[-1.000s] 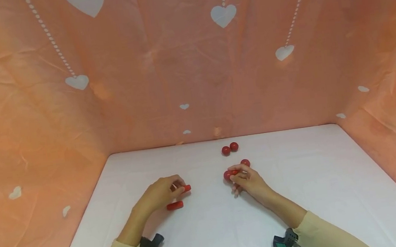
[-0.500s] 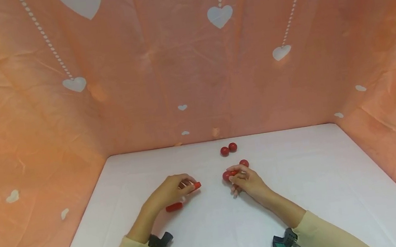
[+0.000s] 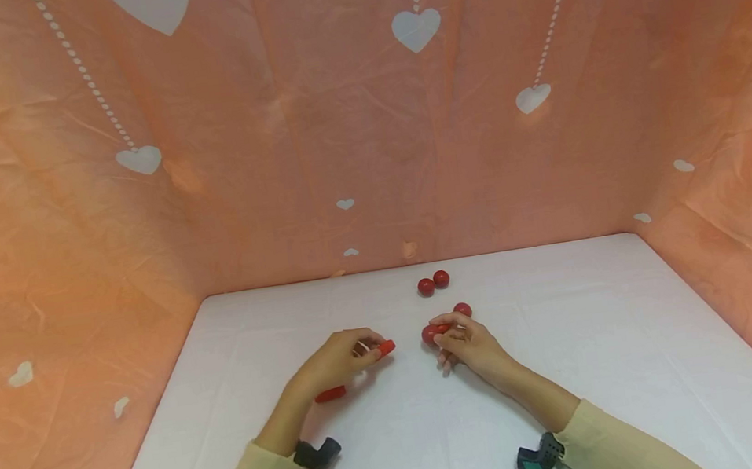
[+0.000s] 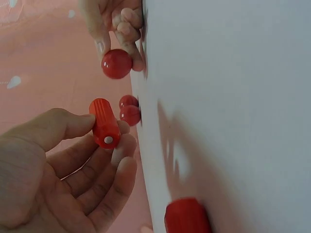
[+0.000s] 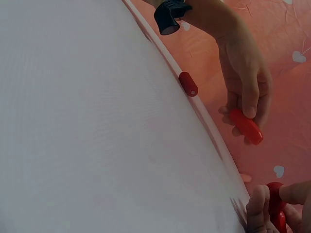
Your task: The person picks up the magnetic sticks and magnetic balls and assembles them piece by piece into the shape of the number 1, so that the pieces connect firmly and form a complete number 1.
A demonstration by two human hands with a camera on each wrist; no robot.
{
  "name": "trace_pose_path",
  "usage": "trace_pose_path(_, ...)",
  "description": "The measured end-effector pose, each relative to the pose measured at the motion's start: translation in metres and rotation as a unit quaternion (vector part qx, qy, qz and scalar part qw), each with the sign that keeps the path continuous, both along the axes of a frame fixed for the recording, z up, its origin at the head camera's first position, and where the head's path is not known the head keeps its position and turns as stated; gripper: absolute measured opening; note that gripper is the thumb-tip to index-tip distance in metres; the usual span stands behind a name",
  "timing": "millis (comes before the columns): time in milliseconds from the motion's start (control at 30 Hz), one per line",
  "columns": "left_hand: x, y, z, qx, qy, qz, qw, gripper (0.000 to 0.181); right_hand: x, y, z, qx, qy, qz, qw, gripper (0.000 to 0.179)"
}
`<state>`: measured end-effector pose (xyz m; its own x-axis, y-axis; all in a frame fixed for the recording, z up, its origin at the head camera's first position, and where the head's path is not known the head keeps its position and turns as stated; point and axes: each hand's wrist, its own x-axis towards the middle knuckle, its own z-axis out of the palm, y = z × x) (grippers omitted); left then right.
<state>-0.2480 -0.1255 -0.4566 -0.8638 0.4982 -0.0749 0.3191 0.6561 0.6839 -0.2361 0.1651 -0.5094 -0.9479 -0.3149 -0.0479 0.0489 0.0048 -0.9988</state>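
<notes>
My left hand (image 3: pixel 346 359) pinches a red ribbed rod (image 4: pixel 104 124) between thumb and fingers, above the table. A small pale dot shows on the rod's near end. To the right, my right hand (image 3: pixel 472 345) holds a red ball (image 4: pixel 116 64) at its thumb and fingertips. Behind that ball, a red piece (image 5: pixel 279 221) shows partly between the fingers; whether the two are joined I cannot tell. A second red rod (image 3: pixel 330 394) lies on the table under my left wrist. Just beyond my right hand sits another red ball (image 3: pixel 462 309).
Two more red balls, a left one (image 3: pixel 426 286) and a right one (image 3: pixel 441 279), lie side by side toward the back of the white table (image 3: pixel 532 285). An orange cloth (image 3: pixel 365 149) with pale hearts encloses the back and sides.
My left hand has carried its red rod rightward, closer to the ball in my right hand. The right hand stays nearly still, and the loose balls have not moved on the table.
</notes>
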Motion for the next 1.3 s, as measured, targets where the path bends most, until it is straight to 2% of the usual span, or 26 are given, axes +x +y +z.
trace_pose_path(167, -0.002, 0.011, -0.001, -0.001, -0.002, -0.008, 1.0, 0.02, 0.0, 0.0, 0.001, 0.006, 0.004, 0.001, 1.0, 0.04)
trace_pose_path(533, -0.002, 0.03, -0.004, 0.001, -0.01, -0.005, 0.9999, 0.02, -0.001, -0.002, -0.001, 0.008, 0.005, -0.001, 1.0, 0.037)
trace_pose_path(800, -0.001, 0.039, -0.005, 0.03, -0.023, 0.005, 0.9993, 0.018, 0.0, 0.0, 0.0, 0.007, 0.014, 0.001, 0.9999, 0.039)
trace_pose_path(1033, 0.0, 0.045, -0.006, 0.008, 0.001, -0.003, 1.0, 0.019, -0.001, -0.001, -0.002, 0.012, 0.019, 0.001, 0.9997, 0.038)
trace_pose_path(1300, -0.002, 0.051, -0.009, 0.024, -0.007, -0.003, 0.9997, 0.02, -0.001, -0.001, -0.001, 0.003, 0.025, 0.004, 0.9997, 0.038)
